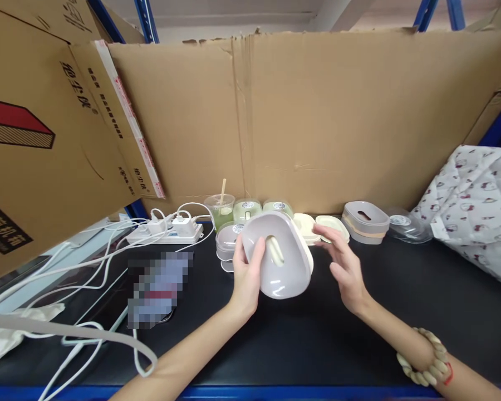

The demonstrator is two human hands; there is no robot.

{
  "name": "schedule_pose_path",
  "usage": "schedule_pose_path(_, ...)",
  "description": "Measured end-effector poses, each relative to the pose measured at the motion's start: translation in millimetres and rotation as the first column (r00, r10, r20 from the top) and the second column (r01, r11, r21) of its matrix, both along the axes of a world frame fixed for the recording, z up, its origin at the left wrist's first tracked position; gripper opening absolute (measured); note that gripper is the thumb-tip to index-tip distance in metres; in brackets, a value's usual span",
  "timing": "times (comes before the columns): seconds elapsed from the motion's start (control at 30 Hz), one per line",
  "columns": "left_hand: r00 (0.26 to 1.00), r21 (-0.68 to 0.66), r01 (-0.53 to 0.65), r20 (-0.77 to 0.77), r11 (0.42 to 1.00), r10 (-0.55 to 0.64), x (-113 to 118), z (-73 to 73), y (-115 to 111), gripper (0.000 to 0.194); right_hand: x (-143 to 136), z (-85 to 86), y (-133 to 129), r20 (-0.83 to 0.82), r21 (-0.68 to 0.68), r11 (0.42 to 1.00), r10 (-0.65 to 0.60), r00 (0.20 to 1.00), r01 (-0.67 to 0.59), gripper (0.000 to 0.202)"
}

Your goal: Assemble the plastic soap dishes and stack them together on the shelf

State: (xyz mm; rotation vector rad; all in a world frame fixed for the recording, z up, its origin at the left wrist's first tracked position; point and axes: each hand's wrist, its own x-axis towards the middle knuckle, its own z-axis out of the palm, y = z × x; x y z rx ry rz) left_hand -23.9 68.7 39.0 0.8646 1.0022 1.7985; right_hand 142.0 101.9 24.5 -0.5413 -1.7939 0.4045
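My left hand (247, 278) grips a glossy grey plastic dish (290, 267) by its left side, with the thumb beside the oval slot in its middle. The dish is tilted up above the table. A cream piece (310, 260) shows along its right edge and through the slot, directly behind it. To the right, my right hand (345, 270) is apart from the dish, its fingers spread and holding nothing. Behind the held dish stand grey lidded dishes (226, 240), partly hidden. Cream dishes (333, 227) lie just beyond my right fingertips.
At the back stand a drink cup (219, 210) with a straw, green lidded dishes (247, 209), stacked grey and beige dishes (365, 223) and clear lids (409, 227). Left are a power strip (167, 233), loose white cables and a blurred-out object (161, 289). Patterned fabric (480, 206) lies right.
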Motion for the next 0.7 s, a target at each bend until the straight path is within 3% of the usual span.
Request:
schedule_pose_path(0.07,0.994,0.040,-0.015,-0.112,0.999,0.019,3,-2.8,-3,0.048,-4,-0.4,-3,-0.022,-0.349,0.928,0.127,0.992,-0.127,0.078)
schedule_pose_path(0.13,0.980,0.071,-0.008,-0.198,0.997,0.022,5,-5.8,-4,0.046,-11,1.0,-8,0.002,-0.612,0.775,0.200,0.980,-0.157,0.092)
schedule_pose_path(0.23,0.975,0.067,0.031,-0.221,0.997,-0.016,7,-8.3,-4,0.043,-19,5.8,-15,-0.021,-0.785,0.605,0.187,0.982,-0.132,0.085)
schedule_pose_path(0.33,0.977,0.053,0.084,-0.198,0.995,-0.072,5,-8.1,-2,0.038,-21,10.2,-17,-0.072,-0.840,0.523,0.159,0.985,-0.146,0.079)
schedule_pose_path(0.4,0.976,0.032,0.117,-0.187,0.993,-0.109,3,-7.0,-1,0.035,-20,10.4,-17,-0.081,-0.842,0.518,0.154,0.985,-0.150,0.076)
schedule_pose_path(0.5,0.977,-0.023,0.141,-0.159,0.990,-0.143,2,-4.4,-1,0.034,-16,6.4,-15,-0.043,-0.820,0.556,0.179,0.983,-0.138,0.071)
schedule_pose_path(0.63,0.962,-0.208,0.263,-0.012,0.942,-0.271,5,-2.6,-3,0.035,-5,1.6,-2,0.122,-0.674,0.738,0.130,0.984,-0.013,0.076)
schedule_pose_path(0.7,0.924,-0.398,0.382,0.141,0.834,-0.356,8,-3.6,-5,0.030,7,4.6,12,0.190,-0.549,0.827,-0.023,0.981,0.126,0.080)
